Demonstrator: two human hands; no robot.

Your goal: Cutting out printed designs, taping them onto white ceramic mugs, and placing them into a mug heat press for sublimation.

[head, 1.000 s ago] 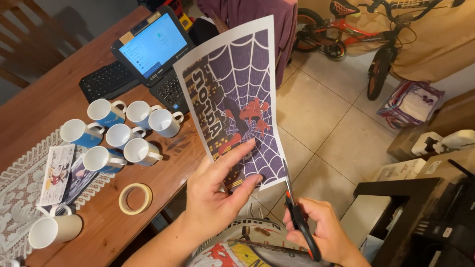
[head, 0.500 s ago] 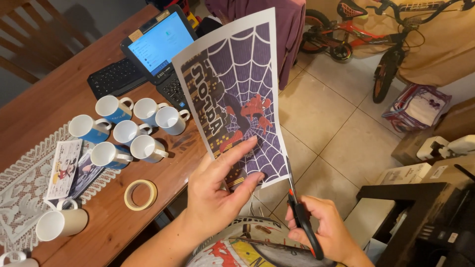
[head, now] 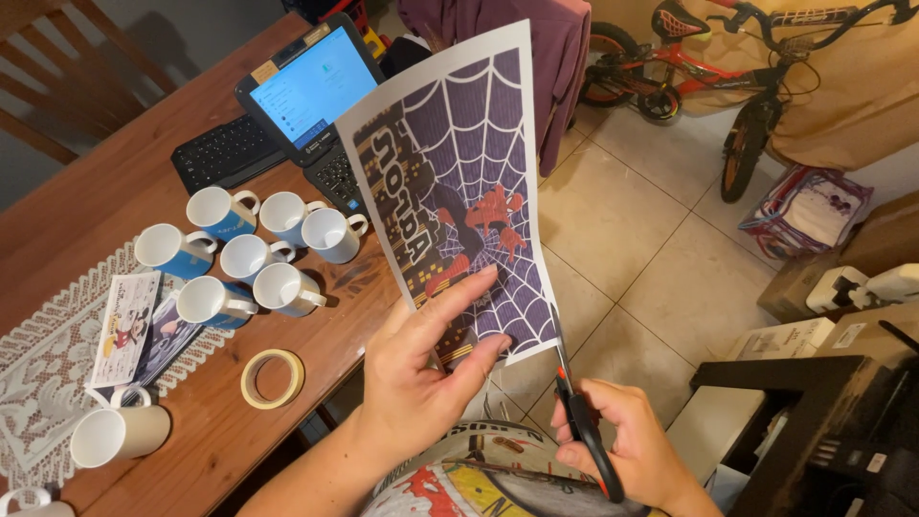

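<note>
My left hand [head: 421,373] pinches the lower edge of a printed sheet [head: 459,182] with a purple spider-web design and a red figure, held upright over the table edge. My right hand [head: 622,440] grips black-and-red scissors [head: 579,421], whose blades meet the sheet's lower right border. The sheet hides part of a laptop behind it.
On the wooden table [head: 124,182] stand several blue-and-white mugs [head: 251,254], a tape roll [head: 272,377], printed strips on a lace mat [head: 43,383], a tablet [head: 304,86] and a keyboard [head: 222,151]. A child's bicycle [head: 728,67], boxes and a black printer [head: 842,431] stand on the tiled floor.
The view has shifted slightly; the sheet and both hands keep nearly the same pose, with the scissors a little further along the sheet's right border.
</note>
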